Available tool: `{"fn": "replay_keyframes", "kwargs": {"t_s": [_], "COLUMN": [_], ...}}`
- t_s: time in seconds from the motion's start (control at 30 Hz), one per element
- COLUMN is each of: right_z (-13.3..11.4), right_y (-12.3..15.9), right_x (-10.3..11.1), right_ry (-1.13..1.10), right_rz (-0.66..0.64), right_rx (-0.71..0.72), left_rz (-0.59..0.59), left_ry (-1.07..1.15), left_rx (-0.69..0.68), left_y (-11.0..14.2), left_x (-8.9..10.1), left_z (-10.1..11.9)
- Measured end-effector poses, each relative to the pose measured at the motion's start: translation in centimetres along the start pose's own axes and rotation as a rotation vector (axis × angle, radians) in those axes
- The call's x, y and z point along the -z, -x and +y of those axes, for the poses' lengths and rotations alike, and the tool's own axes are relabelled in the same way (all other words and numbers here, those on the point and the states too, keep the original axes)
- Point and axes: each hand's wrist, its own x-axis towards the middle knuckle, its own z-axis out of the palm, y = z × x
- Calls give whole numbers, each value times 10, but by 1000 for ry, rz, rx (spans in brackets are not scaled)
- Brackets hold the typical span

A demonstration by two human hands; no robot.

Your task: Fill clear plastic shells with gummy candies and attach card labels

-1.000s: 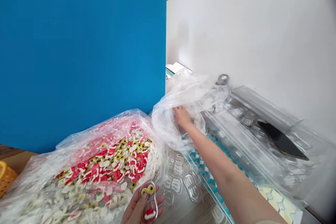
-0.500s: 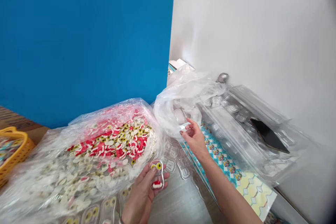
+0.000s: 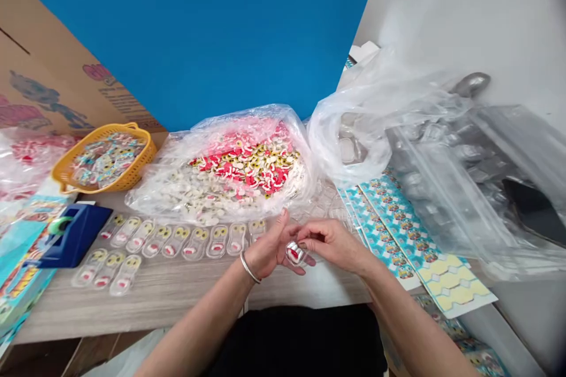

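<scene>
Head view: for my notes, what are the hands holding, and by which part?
A small clear plastic piece, pinched at its edges between the fingers of the left hand and right hand; contact partly hidden.

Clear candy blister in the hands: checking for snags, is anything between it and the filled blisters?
Only the left hand, which pinches the clear blister with the right hand, lies before the filled blisters.
</scene>
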Motion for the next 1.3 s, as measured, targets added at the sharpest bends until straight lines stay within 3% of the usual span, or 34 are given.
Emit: {"fn": "replay_keyframes", "kwargs": {"t_s": [0.13, 0.27, 0.4, 0.5, 0.6, 0.7, 0.77, 0.87, 1.0, 1.3], "right_z": [-11, -21, -24, -18, -8, 6, 16, 26, 27, 21], "right_y": [2, 7, 10, 11, 15, 21, 23, 22, 18, 17], "right_x": [-13, -27, -40, -51, -64, -77, -83, -91, -97, -101], "right_ry": [199, 231, 219, 214, 212, 179, 145, 119, 126, 106], "right_rz": [-34, -45, 110, 263, 237, 174, 161, 133, 81, 77], "right_rx": [133, 221, 205, 75, -8, -59, -97, -134, -139, -113], "left_rz": [-80, -152, -43, 113, 353, 812, 1119, 1391, 1568, 1709], "left_ry": [-103, -211, -212, -181, -228, -464, -605, -719, -923, -1398], "left_rx": [-32, -47, -104, -170, -298, -422, -424, -371, -287, -81], "left_y": [20, 29, 39, 57, 84, 123, 154, 192, 209, 203], "left_x": [9, 25, 34, 43, 69, 115, 148, 187, 206, 188], "left_z": [-13, -28, -39, -46, -55, -67, -74, -80, -79, -75]}}
